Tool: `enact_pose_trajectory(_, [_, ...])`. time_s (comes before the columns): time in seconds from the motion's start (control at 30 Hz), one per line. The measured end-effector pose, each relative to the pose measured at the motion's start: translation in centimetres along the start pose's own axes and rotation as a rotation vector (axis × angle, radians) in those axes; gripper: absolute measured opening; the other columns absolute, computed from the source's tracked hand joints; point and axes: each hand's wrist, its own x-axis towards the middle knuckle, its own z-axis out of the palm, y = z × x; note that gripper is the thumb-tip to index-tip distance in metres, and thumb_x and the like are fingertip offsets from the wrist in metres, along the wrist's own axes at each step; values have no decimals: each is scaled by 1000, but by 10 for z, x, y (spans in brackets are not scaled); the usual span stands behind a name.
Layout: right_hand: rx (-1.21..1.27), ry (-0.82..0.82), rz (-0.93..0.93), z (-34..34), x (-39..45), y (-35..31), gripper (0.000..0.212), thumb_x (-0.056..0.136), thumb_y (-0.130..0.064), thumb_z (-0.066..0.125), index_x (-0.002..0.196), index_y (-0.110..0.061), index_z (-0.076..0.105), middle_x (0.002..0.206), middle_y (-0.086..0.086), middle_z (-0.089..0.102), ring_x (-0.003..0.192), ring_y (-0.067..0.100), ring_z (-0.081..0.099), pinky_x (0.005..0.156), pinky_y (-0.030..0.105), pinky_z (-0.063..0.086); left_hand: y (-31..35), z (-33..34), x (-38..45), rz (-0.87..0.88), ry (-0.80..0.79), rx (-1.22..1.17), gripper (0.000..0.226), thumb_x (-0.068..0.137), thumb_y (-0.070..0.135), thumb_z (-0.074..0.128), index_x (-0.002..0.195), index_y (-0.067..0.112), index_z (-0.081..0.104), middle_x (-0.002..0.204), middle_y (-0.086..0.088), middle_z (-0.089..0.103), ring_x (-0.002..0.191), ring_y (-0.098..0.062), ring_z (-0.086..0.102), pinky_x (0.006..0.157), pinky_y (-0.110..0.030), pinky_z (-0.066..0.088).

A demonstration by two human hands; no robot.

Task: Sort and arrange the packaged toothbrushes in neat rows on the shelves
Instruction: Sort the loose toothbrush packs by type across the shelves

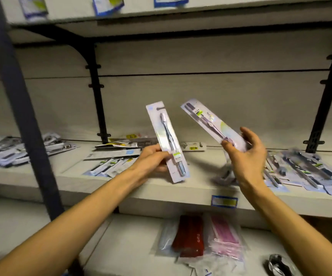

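Gripping one toothbrush pack (167,140) in left hand (153,159), another pack (213,124) pinched in right hand (246,156), above shelf (161,188).

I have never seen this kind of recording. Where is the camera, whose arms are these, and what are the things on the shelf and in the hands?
There is only one picture, and no machine. A person wears the camera on the head, so you look forward and down along that person's two bare arms.

The left hand grips a packaged toothbrush, a long card held almost upright. The right hand holds a second packaged toothbrush, tilted so its top leans to the left. Both are lifted above the middle shelf.

On that shelf lie loose piles of more toothbrush packs: one on the left, one behind the left hand, one on the right. They are not yet in neat rows.

On the lower shelf lie a red packet and a pink packet in clear wrapping.
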Motion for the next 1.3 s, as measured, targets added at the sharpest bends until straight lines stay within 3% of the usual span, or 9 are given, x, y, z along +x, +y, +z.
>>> enact_pose_trajectory(0.17, [84, -99, 84, 54, -62, -28, 63, 80, -28, 81, 138, -18, 57, 133, 0, 61, 117, 12, 59, 106, 32, 46, -3, -73, -54, 91, -14, 131, 25, 93, -1, 58, 108, 15, 71, 99, 0, 76, 79, -8, 73, 67, -22, 59])
enact_pose_trajectory(0.33, [44, -120, -32, 104, -134, -62, 56, 89, -38, 73, 138, -16, 56, 123, 1, 51, 111, 6, 55, 100, 19, 42, -10, -149, -111, 148, 15, 157, 27, 95, -6, 57, 114, 11, 67, 101, -5, 75, 77, -6, 72, 65, -20, 57])
enact_pose_trajectory(0.43, [28, -132, -202, 135, -176, -86, 42, 92, -36, 69, 130, -21, 60, 113, 2, 50, 99, -9, 49, 84, 3, 36, -18, -195, -144, 143, 75, 150, 28, 95, -4, 59, 120, 5, 66, 107, -9, 75, 86, -13, 72, 75, -27, 61])
enact_pose_trajectory(0.63, [106, -246, -293, 208, -256, -129, 42, 93, -26, 69, 132, -14, 59, 118, 4, 47, 105, 13, 52, 84, 24, 46, -35, -289, -185, 118, 237, 75, 23, 94, -6, 58, 113, 2, 67, 101, -11, 75, 75, -10, 73, 68, -24, 61])
enact_pose_trajectory(0.83, [200, -369, -241, 292, -307, -150, 34, 94, -23, 67, 126, -13, 64, 121, 3, 52, 113, 4, 50, 91, 22, 48, -65, -384, -203, 40, 379, -25, 21, 94, -4, 59, 101, 11, 72, 93, -5, 78, 81, -16, 76, 66, -26, 60])
enact_pose_trajectory(0.97, [243, -424, -242, 358, -336, -153, 33, 92, -18, 70, 124, -11, 64, 121, 4, 49, 112, -2, 48, 89, 6, 41, -83, -448, -201, -12, 483, -59, 21, 94, -3, 60, 101, 11, 73, 95, -7, 78, 84, -19, 76, 64, -27, 60])
enact_pose_trajectory(1.13, [268, -473, -214, 449, -347, -153, 39, 89, -10, 72, 127, -8, 63, 123, 5, 48, 114, 4, 49, 96, 22, 46, -93, -524, -182, -45, 568, -18, 24, 94, -4, 57, 102, 14, 72, 97, -5, 78, 86, -18, 76, 65, -28, 61])
enact_pose_trajectory(1.2, [266, -462, -210, 481, -343, -153, 40, 88, -8, 72, 126, -8, 62, 121, 6, 48, 108, -7, 47, 95, 11, 40, -91, -549, -171, -67, 600, 0, 24, 94, -5, 56, 107, 10, 70, 101, -8, 77, 87, -19, 75, 70, -31, 63])
enact_pose_trajectory(1.3, [259, -430, -147, 537, -330, -154, 39, 86, -7, 73, 124, -8, 62, 121, 10, 51, 105, 2, 47, 91, 0, 31, -84, -590, -146, -95, 610, 52, 22, 95, -4, 55, 111, 6, 68, 107, -15, 75, 96, -27, 74, 86, -44, 61])
